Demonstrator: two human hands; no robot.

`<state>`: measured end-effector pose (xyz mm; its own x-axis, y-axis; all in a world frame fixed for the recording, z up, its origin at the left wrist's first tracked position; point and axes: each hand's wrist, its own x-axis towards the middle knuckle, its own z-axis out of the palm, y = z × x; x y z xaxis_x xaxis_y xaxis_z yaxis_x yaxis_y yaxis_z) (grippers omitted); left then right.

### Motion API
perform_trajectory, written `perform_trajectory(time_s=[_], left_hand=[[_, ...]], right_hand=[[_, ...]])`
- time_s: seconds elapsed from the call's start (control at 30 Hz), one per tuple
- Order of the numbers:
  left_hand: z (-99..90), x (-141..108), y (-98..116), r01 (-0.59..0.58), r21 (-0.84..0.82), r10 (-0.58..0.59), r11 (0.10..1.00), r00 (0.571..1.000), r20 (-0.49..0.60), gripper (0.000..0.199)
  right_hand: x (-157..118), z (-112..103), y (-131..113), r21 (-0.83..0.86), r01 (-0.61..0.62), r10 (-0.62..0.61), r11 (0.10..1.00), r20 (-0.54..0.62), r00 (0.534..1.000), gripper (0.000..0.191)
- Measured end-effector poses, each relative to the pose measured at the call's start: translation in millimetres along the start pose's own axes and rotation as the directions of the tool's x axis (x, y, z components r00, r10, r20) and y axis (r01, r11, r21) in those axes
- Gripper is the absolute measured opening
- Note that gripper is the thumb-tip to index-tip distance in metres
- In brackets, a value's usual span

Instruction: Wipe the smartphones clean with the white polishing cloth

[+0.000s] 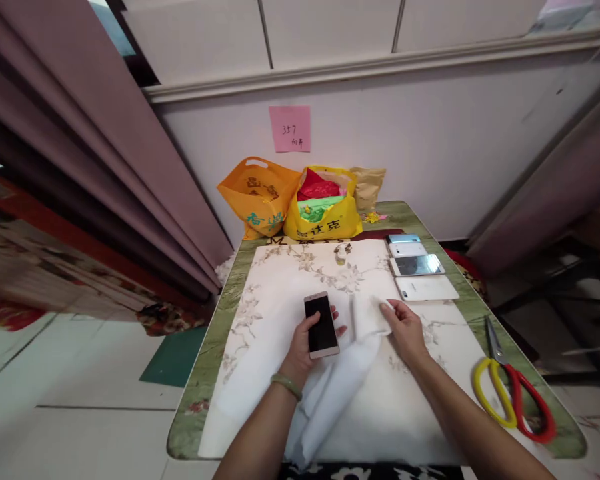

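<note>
A smartphone (322,327) with a dark screen and pale frame rests in my left hand (303,343), thumb over its face and fingers curled round the far edge. My right hand (405,327) pinches a corner of a white cloth (347,377). The cloth hangs in loose folds from there, down between my forearms toward the near table edge. Both hands are above the middle of a white floral sheet (260,387). Part of the cloth beside the phone is hidden behind my left hand.
Several phones (427,289) lie in a column at the right. Scissors (513,390) with yellow and red handles rest near the right front corner. At the back stand an orange bag (260,193), a filled yellow bag (325,223) and a brown paper bag (369,187). The green table (185,430) has rounded corners.
</note>
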<state>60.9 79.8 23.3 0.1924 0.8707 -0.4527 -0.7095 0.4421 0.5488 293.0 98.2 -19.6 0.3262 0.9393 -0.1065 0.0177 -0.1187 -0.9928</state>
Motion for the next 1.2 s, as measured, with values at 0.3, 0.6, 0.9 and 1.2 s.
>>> perform_trajectory(time_s=[0.3,0.6,0.9,1.2], left_hand=[[-6.9,21.7,6.3,0.118,-0.179,-0.091,0.977,0.984,0.151,0.050],[-14.7,28.2,-4.1,0.172,-0.263,-0.136,0.949,0.980,0.148,0.045],[-27.6,27.5,-3.1,0.233,-0.200,-0.218,0.952,0.971,0.093,0.038],[-19.5,28.9,-3.7,0.110,-0.111,-0.095,0.988,0.986,0.135,0.043]], right_hand=[[-9.0,7.4,-61.7,0.409,-0.200,0.216,0.890,0.009,0.976,0.043],[-43.0,80.5,-58.1,-0.016,0.234,-0.194,0.972,0.507,0.840,0.037],[-54.7,82.1,-14.6,-0.210,0.921,-0.425,0.328,0.838,0.342,0.056],[-32.2,97.3,-24.5,-0.427,0.861,-0.295,0.275,0.815,0.498,0.072]])
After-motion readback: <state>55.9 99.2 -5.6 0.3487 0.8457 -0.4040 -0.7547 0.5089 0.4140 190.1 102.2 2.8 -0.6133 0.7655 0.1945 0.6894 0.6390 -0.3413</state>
